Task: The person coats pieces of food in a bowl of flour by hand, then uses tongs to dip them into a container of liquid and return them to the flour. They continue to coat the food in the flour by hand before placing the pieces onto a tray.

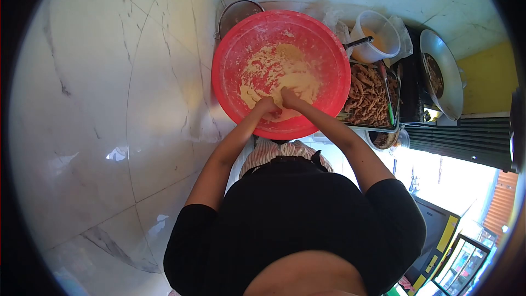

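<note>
A wide red basin point(227, 71) stands in front of me, its inside dusted with pale flour point(293, 66). The flour lies loose and clumpy over the bottom, with streaks up the wall. Both of my hands are down in it, near the basin's close side. My left hand point(268, 108) is curled closed, and what its fingers hold is hidden. Just to its right and a little farther in, my right hand point(289, 98) presses into the flour, its fingers out of sight.
Right of the basin, a tray of brown fried strips point(366, 96) holds green-handled tongs point(390, 104). Behind it stands a white bucket point(383, 35) with a dark handle across its rim. Farther right is a large metal wok point(449, 77). A marbled tile wall point(164, 77) rises at left.
</note>
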`<state>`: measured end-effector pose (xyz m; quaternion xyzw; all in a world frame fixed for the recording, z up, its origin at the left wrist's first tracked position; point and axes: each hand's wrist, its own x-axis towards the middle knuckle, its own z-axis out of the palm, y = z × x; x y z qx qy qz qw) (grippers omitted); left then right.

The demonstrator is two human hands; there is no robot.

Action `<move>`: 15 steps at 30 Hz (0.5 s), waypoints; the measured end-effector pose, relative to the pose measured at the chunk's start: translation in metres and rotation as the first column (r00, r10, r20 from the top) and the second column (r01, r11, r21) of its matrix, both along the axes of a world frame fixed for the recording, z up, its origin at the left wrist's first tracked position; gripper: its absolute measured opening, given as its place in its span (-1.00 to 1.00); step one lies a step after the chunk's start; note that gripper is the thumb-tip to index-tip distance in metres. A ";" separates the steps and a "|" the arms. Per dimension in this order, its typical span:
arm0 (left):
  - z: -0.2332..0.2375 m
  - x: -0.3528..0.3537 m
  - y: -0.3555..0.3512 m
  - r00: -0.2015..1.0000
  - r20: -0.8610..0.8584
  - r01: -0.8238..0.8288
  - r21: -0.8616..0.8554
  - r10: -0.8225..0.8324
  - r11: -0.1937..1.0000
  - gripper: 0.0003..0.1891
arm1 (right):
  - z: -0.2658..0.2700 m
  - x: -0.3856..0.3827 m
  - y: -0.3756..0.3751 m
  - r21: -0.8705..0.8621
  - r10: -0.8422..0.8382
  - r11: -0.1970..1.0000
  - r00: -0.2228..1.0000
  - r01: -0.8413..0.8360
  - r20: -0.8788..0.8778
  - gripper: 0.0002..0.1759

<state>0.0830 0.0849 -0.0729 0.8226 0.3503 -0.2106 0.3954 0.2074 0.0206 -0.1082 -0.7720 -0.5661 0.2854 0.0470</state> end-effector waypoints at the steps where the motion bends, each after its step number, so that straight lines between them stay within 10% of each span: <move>1: 0.003 -0.001 0.002 1.000 0.000 -0.002 0.003 0.002 1.000 -0.63 | 0.008 -0.002 0.003 -0.012 0.066 0.998 0.997 -0.067 -0.038 -0.56; 4: 0.009 -0.010 0.017 0.983 0.065 -0.135 -0.355 0.169 0.925 -0.72 | 0.032 0.012 0.010 -0.231 -0.215 0.964 0.900 0.133 -0.378 -0.36; 9: 0.030 -0.032 0.042 0.933 0.035 -0.255 -0.641 0.359 0.724 -0.67 | 0.060 0.070 0.018 -0.127 -0.095 0.992 0.717 0.010 -0.690 -0.44; 13: 0.046 -0.044 0.043 0.881 0.023 -0.385 -0.546 0.473 0.744 -0.68 | 0.078 0.075 0.026 -0.003 -0.136 0.985 0.771 0.171 -0.622 -0.49; 15: 0.044 -0.053 0.038 0.822 0.353 -0.467 -0.035 0.448 0.884 -0.67 | 0.075 0.070 0.025 0.075 -0.193 0.957 0.812 0.279 -0.550 -0.49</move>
